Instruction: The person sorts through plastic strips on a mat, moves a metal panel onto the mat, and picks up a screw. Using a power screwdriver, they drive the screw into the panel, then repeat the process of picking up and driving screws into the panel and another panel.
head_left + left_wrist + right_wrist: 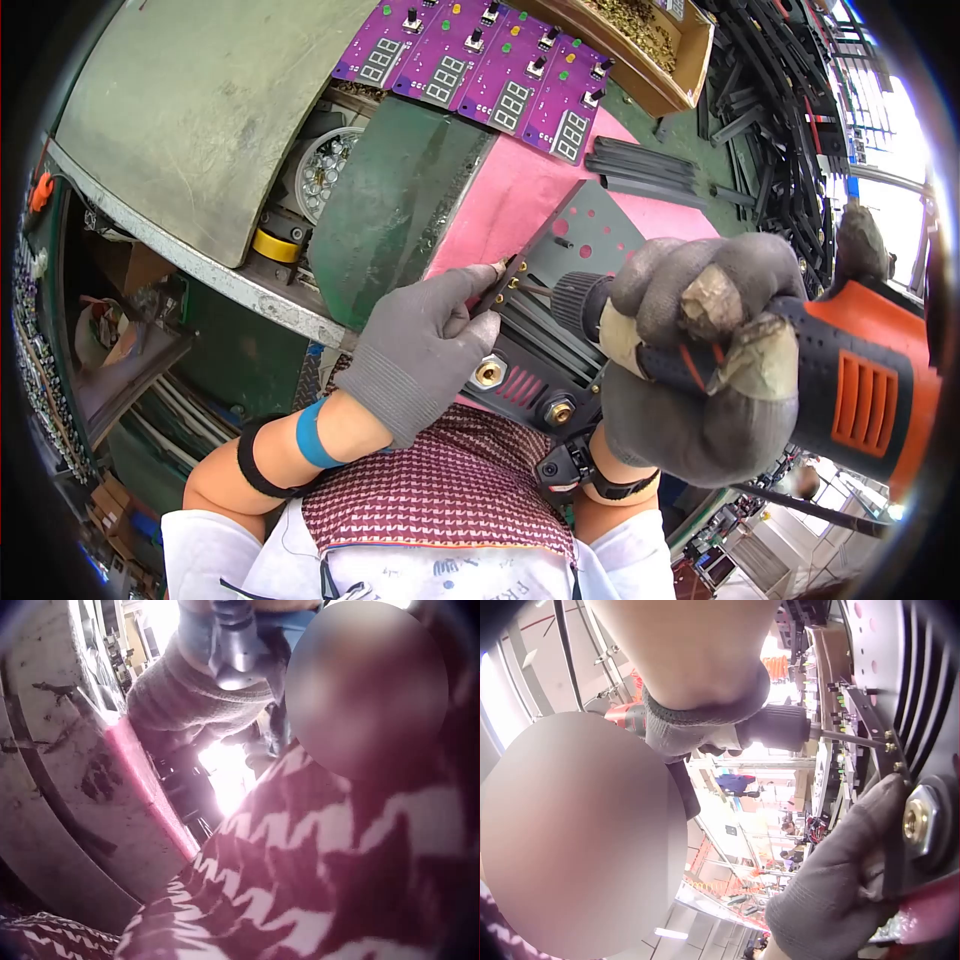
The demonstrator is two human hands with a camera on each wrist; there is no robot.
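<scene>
In a grey glove, my right hand (700,350) grips an orange and black power drill (865,385) by its front part. The drill's long bit (847,737) reaches to small brass screws (890,742) along the edge of a dark metal panel (590,235). My gloved left hand (415,345) pinches a narrow black strip (497,285) at that edge between thumb and forefinger. Close to the left thumb, the panel carries a large brass-centred hex fitting (488,373), with a second fitting (560,411) further along. In the left wrist view, apron cloth fills much of the frame.
Several purple circuit boards (440,75) with displays lie beyond the pink cloth (495,200). Dark metal strips (645,170) are stacked right of them. A cardboard box (690,65) of small brass parts stands at the back. At left are a yellow tape roll (275,246) and a round dish (305,180).
</scene>
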